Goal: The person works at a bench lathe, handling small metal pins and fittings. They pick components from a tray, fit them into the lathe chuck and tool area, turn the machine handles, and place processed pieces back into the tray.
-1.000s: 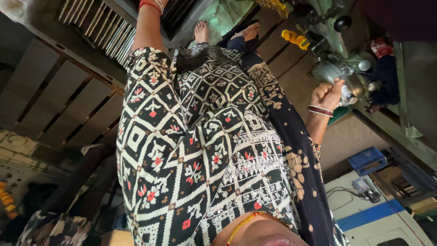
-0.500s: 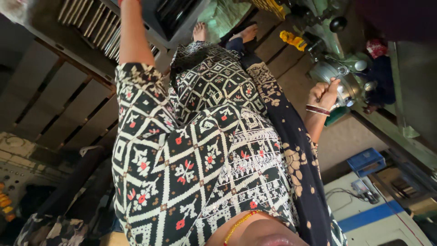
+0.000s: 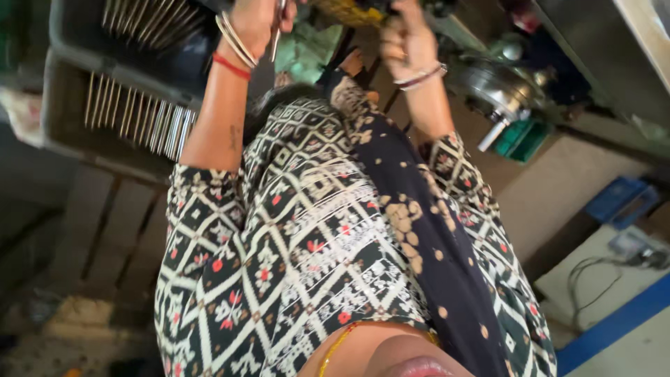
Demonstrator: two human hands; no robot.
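At twelve o'clock, the left hand grips a thin shiny metal rod; the right hand closes on a yellow blurred object. Grey tray of metal rods at ten o'clock.

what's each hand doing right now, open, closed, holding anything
Left hand: closed on a thin metal rod.
Right hand: fingers curled near a yellow object; whether it grips it cannot be told.

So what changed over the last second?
The right hand left the round metal machine and moved inward to a yellow object, beside the left hand, which seems to grip a thin metal rod. The tray of rods stayed put.
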